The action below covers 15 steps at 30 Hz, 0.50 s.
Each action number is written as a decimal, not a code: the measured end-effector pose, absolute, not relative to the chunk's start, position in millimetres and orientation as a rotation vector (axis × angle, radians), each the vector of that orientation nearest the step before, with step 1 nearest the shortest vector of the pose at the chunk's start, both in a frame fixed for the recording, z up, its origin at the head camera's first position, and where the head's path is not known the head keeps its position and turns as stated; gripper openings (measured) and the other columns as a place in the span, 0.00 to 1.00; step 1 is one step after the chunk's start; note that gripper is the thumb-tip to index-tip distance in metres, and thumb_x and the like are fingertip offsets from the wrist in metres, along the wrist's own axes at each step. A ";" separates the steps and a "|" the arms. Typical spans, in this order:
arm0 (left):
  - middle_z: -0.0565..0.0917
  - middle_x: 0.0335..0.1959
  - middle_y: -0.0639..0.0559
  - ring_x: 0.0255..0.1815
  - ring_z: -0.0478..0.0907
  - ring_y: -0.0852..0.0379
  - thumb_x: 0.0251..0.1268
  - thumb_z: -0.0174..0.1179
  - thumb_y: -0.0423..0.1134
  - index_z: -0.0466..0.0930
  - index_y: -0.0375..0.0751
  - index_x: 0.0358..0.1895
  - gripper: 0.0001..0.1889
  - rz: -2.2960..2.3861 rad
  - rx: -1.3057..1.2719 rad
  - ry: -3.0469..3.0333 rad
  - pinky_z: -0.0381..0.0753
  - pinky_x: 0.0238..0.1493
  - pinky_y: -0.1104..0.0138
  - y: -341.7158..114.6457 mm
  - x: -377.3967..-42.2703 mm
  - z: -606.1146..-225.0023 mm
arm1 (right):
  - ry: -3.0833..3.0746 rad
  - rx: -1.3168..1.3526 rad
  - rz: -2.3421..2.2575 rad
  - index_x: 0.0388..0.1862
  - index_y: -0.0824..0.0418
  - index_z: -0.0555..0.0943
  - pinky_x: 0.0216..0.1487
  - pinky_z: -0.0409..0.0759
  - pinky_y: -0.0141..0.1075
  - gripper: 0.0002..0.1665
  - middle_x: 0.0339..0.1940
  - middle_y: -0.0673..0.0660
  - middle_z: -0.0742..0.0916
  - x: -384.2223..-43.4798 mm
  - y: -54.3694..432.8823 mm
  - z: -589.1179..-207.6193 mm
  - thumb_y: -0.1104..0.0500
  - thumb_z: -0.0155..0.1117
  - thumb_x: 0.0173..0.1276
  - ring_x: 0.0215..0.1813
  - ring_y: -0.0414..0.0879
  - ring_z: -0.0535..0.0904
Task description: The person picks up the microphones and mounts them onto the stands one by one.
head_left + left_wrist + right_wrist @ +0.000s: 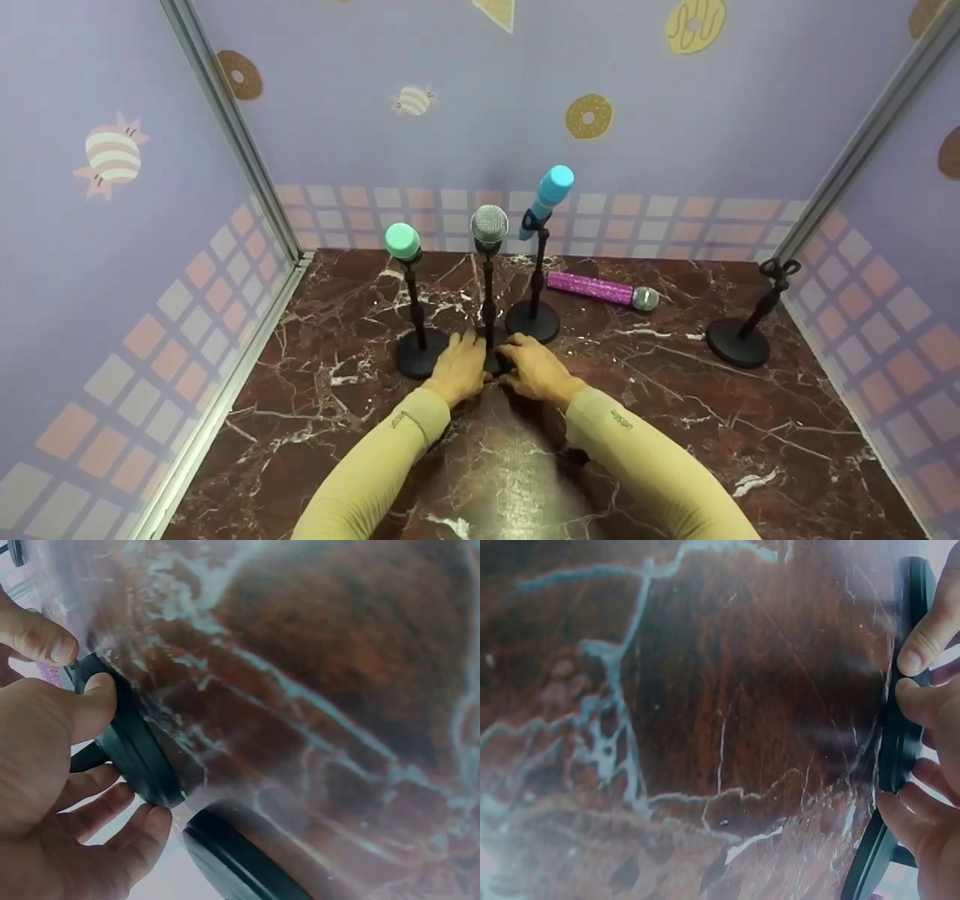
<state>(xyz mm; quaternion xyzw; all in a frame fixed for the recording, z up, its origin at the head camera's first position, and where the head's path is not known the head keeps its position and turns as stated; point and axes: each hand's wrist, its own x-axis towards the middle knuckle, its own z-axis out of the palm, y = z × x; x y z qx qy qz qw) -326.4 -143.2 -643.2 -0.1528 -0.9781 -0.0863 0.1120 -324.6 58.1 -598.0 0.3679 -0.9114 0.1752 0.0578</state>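
Note:
Both hands are at the round black base (142, 742) of the middle microphone stand (489, 300), which carries a silver-headed microphone (490, 225). My left hand (460, 367) grips the base's left edge, thumb on the near rim and fingers round the side. From the other side my right hand (538, 369) grips the same base, its thumb close to the left one in the right wrist view. Just left stands a microphone stand with a green-topped microphone (403, 241). Behind to the right, a blue microphone (553, 189) sits tilted in its stand (537, 281).
A glittery purple microphone (596, 289) with a silver head lies on the dark red marbled tabletop (660, 420). Farther right is a stand (739, 341) with a bare clip. Patterned lilac panels (480, 142) enclose the table at the back and both sides.

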 end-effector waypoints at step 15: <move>0.87 0.55 0.34 0.56 0.86 0.33 0.77 0.70 0.43 0.85 0.33 0.58 0.18 -0.295 -0.477 -2.909 0.91 0.58 0.44 -137.3 -287.0 -589.8 | -2.649 1.090 0.560 0.61 0.66 0.89 0.66 0.89 0.54 0.25 0.55 0.62 0.92 -316.5 97.2 -584.6 0.57 0.80 0.68 0.59 0.61 0.89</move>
